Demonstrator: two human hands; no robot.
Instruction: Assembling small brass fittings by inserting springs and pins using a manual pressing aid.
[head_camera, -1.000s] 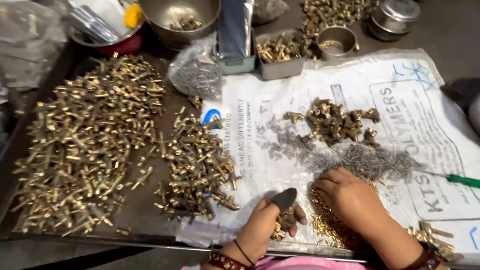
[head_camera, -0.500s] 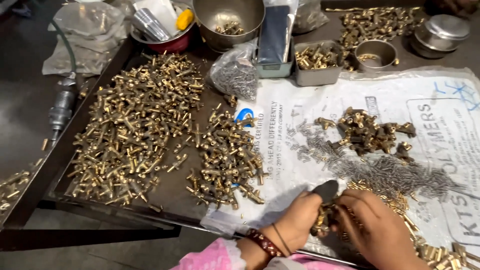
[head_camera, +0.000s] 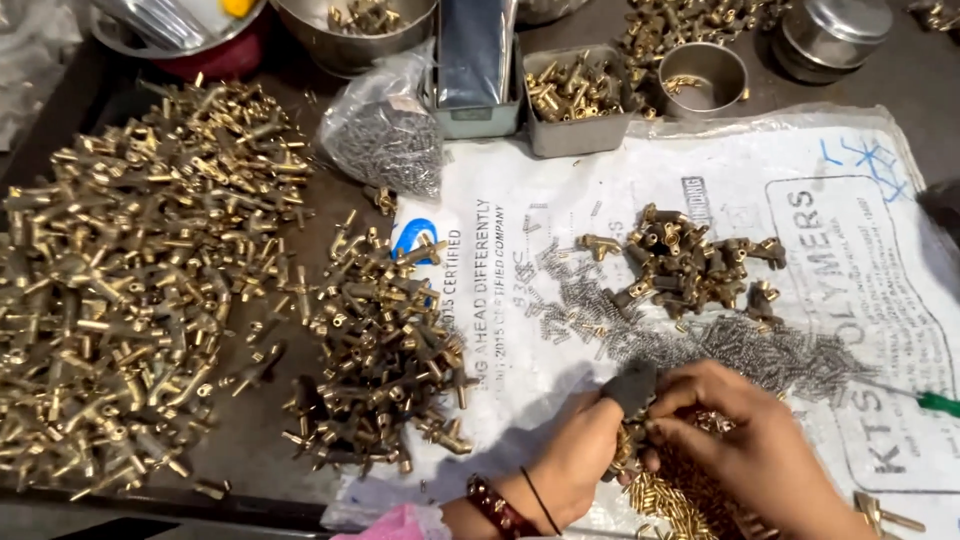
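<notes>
My left hand (head_camera: 580, 455), with a dark cover on the thumb and bangles at the wrist, pinches a small brass fitting (head_camera: 628, 448) low in the frame. My right hand (head_camera: 745, 440) meets it from the right, fingertips touching the same fitting. Under both hands lies a heap of small brass pins (head_camera: 680, 500). Just beyond them a band of thin steel springs (head_camera: 720, 345) spreads over the white printed sack (head_camera: 800, 170). A cluster of brass tee fittings (head_camera: 690, 265) sits farther back on the sack.
Two big piles of brass fittings cover the dark tray: one at far left (head_camera: 120, 280), one mid-left (head_camera: 385, 350). A clear bag of springs (head_camera: 385, 135), steel bowls (head_camera: 355, 25), a square tin of fittings (head_camera: 575, 95), a small cup (head_camera: 705, 75) and a green-handled tool (head_camera: 935, 402) lie around.
The camera view has shifted, so the tray and sack sit differently in frame. My two hands have closed in on each other and now work the same small fitting.
</notes>
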